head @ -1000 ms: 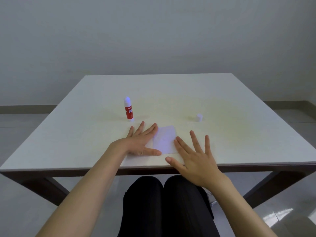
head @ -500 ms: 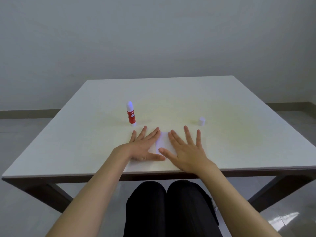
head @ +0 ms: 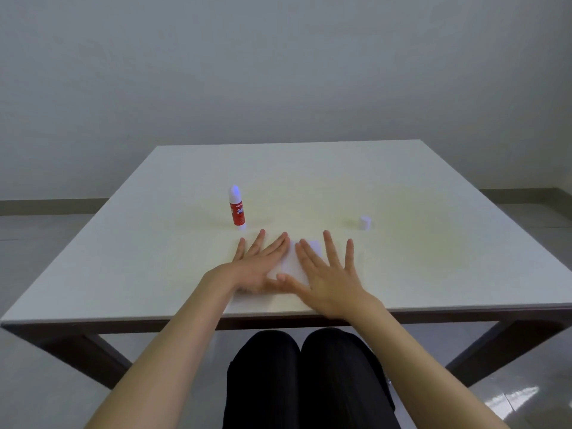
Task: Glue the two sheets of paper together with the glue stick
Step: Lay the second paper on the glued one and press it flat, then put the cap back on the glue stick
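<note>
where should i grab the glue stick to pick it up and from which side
Grip the red labelled barrel of the glue stick around its middle, coming from the near side with the left hand, the closer one. It stands upright and uncapped, so keep off the exposed tip; the cap sits apart to the right.

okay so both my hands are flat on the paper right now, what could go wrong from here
1. The glue stick stands upright and uncapped just beyond the left hand; a careless move forward could tip it.
2. Its cap sits apart, to the right, so the exposed glue may dry.
3. Both the left and the right hand hide most of the paper; any misalignment can't be judged.
</note>
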Demonstrator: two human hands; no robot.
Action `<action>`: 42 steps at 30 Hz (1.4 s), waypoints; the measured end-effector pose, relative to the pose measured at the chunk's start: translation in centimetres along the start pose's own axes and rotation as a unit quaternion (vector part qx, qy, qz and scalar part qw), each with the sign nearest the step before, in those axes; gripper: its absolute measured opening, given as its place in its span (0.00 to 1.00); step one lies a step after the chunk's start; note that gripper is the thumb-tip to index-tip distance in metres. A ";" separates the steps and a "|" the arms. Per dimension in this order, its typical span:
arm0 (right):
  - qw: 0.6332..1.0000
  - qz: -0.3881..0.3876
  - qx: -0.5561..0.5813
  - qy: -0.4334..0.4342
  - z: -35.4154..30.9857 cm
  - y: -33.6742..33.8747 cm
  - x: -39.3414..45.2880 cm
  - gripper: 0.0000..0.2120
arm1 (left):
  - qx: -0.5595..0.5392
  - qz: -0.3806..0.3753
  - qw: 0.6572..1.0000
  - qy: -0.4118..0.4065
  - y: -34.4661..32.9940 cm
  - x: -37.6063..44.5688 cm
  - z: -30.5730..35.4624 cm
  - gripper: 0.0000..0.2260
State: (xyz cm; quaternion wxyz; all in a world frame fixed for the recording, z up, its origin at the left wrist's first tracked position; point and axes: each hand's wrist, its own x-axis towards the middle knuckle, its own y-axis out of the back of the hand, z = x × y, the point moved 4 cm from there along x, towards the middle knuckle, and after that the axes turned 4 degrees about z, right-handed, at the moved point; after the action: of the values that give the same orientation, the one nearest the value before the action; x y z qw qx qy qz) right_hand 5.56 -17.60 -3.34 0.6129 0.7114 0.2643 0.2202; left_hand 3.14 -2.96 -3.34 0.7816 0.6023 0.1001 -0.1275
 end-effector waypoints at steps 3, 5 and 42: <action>0.999 0.012 0.020 0.036 -0.7 -1.0 -2.3 0.48 | -0.014 -0.003 1.000 0.001 -0.1 0.0 0.0 0.46; 1.000 0.020 0.005 0.016 0.3 -1.0 -2.8 0.47 | -0.009 -0.001 1.000 0.004 -0.2 0.0 -0.1 0.47; 0.887 0.184 0.423 -0.012 1.9 2.8 -3.3 0.38 | -0.534 0.444 0.716 0.075 5.3 -1.0 -2.4 0.04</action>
State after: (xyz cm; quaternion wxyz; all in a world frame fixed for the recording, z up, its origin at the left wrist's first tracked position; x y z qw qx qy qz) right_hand 4.55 -21.45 -0.84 0.2057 0.9415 0.1893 0.1882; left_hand 3.88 0.70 1.22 0.9302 0.0674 -0.0688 0.3543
